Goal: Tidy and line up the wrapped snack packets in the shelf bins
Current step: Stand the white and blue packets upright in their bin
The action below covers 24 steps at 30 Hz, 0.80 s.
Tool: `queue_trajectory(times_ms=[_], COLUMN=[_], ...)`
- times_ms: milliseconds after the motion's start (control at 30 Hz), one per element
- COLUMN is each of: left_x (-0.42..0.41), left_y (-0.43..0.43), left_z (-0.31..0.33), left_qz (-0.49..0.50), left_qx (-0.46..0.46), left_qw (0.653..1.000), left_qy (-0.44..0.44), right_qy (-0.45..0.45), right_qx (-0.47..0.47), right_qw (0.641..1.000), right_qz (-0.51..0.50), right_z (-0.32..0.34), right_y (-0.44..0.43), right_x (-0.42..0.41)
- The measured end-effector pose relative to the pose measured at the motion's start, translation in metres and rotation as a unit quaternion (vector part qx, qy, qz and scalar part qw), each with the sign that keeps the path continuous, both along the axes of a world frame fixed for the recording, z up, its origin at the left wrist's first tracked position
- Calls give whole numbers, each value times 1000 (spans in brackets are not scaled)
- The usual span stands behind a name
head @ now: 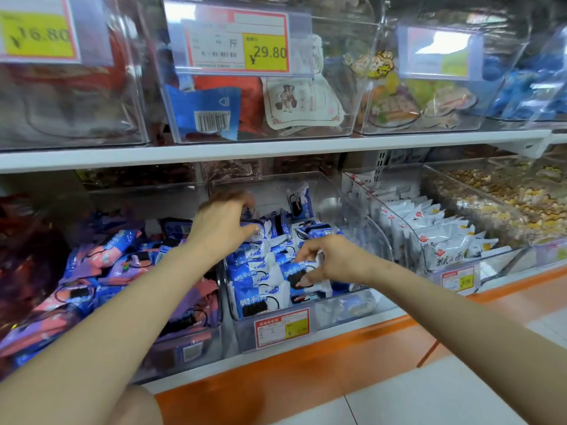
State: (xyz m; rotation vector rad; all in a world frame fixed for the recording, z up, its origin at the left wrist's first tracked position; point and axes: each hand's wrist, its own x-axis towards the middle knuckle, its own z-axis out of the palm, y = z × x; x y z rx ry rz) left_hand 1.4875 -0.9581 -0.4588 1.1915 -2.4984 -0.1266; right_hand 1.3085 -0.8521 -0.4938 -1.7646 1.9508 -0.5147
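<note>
A clear plastic bin (343, 308) on the lower shelf holds several blue-and-white wrapped snack packets (254, 280), some upright in a row at the front, others loose behind. My left hand (221, 222) reaches into the back of the bin, fingers curled round a blue-and-white packet (260, 230). My right hand (331, 259) is over the bin's right half and pinches another blue-and-white packet (302, 271) between thumb and fingers. One packet (299, 199) stands tilted against the rear wall.
To the left, a bin of pink, purple and blue packets (101, 271) lies in disorder. On the right, a bin of white packets (441, 237) stands in rows, then a bin of mixed snacks (506, 191). The upper shelf (276, 148) carries clear bins with price tags (236, 41).
</note>
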Motion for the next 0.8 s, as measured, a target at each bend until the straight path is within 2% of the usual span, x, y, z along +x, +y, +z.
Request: queue_trajectory(times_ms=[67, 200, 267, 400, 567, 733, 800], left_x=[-1, -3, -5, -7, -12, -13, -11], left_y=[-2, -6, -8, -19, -27, -27, -23], left_z=[-3, -5, -6, -6, -10, -10, -7], left_qz=[-4, -7, -9, -16, -36, -43, -49], left_qx=[-9, -33, -34, -33, -23, -39, -33], left_qw=[999, 996, 994, 991, 986, 990, 995], left_qy=[-49, -84, -105, -131, -160, -129, -86], right_qy=[25, 212, 261, 304, 351, 374, 375], right_qx=[10, 25, 37, 63, 30, 9, 20], right_qw=[999, 974, 961, 945, 930, 922, 921], right_qz=[20, 70, 84, 107, 100, 96, 105], right_z=[-10, -13, -11, -12, -16, -19, -19], right_y=[-3, -3, -4, -6, -9, -9, -9], right_x=[4, 1, -3, -8, -6, -7, -8])
